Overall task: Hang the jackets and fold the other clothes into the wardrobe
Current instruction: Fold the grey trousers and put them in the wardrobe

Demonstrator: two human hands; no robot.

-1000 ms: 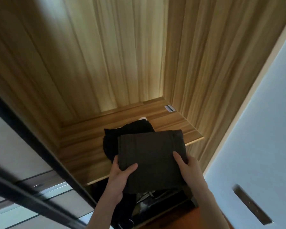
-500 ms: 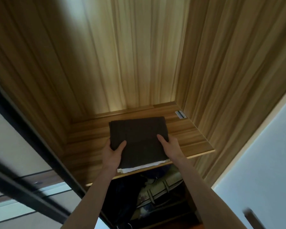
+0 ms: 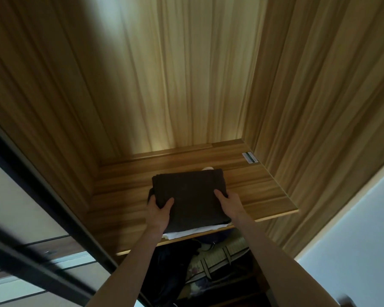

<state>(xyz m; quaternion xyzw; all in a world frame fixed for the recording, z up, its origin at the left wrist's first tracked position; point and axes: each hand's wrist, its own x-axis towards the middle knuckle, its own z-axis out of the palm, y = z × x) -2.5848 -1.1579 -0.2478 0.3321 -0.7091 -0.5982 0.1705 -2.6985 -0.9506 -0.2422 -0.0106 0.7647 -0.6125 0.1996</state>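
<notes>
Wooden shelf (image 3: 264, 191) carries one stack: a dark fold (image 3: 191, 196) atop one white fold (image 3: 186, 232). Left hand (image 3: 159, 212) grips its left edge, right hand (image 3: 231, 204) its right. One bag (image 3: 217, 260) sits below.

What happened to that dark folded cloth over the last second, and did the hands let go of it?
The dark folded garment went from being held in front of the shelf to lying on the stack there, pushed further in over the white garment. The left hand and right hand travelled with it and have not let go; each grips a near corner. The small label on the shelf stayed put.
</notes>
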